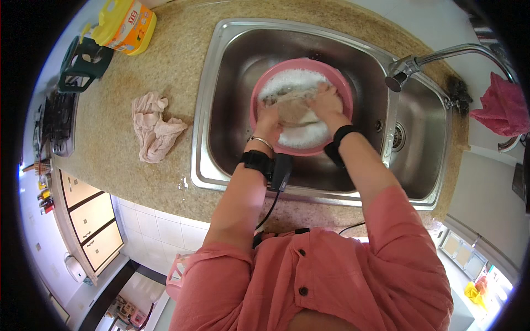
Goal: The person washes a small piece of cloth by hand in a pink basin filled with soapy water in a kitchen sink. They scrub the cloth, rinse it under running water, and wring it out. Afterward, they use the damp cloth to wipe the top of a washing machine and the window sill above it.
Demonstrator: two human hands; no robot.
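A pink plastic basin (347, 85) of sudsy water stands in the large bowl of a stainless steel sink (232, 95). Within it lies a wet, light beige cloth (294, 108), ringed by white foam (300, 138). My left hand (269, 120) is at the cloth's left edge, its fingertips partly hidden by suds and cloth. On the cloth's right side rests my right hand (326, 101), slightly blurred, fingers bent over the fabric. Whether either hand pinches the cloth or only presses on it is unclear.
A crumpled pale pink cloth (155, 126) lies on the speckled counter (174, 66) left of the sink. Behind it are a yellow detergent jug (130, 29) and a dark green plastic holder (83, 64). A chrome faucet (408, 70) reaches over the sink divider; a magenta cloth (503, 105) hangs at right.
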